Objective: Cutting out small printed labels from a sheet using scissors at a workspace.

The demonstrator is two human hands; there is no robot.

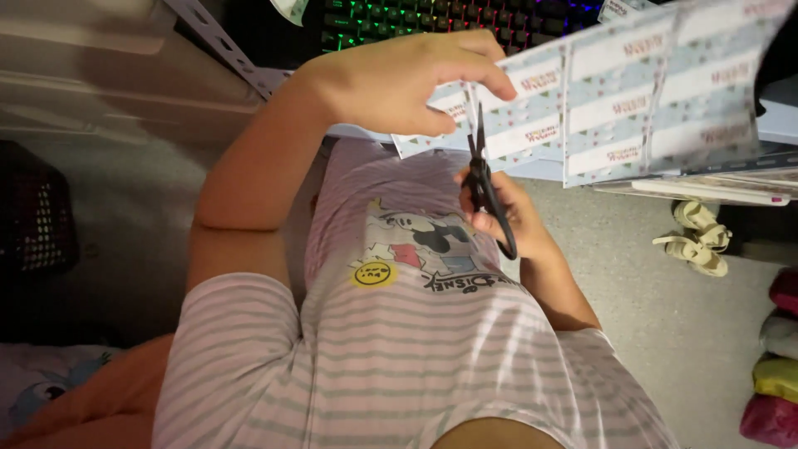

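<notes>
Now L hand (399,79) pinches label sheet (632,91) — R hand (507,220) works scissors (485,187).

The glossy paper label sheet (632,91) shows pale blue and white bands with small triangles and red print. Below it, the slim metal scissors (486,187) are black. The cotton shirt (416,357) has pink-grey stripes; the backlit keyboard (416,18) glows rainbow.

Label sheet (632,91) above scissors (484,187); keyboard (432,21) behind; sandals (697,237) right.
</notes>
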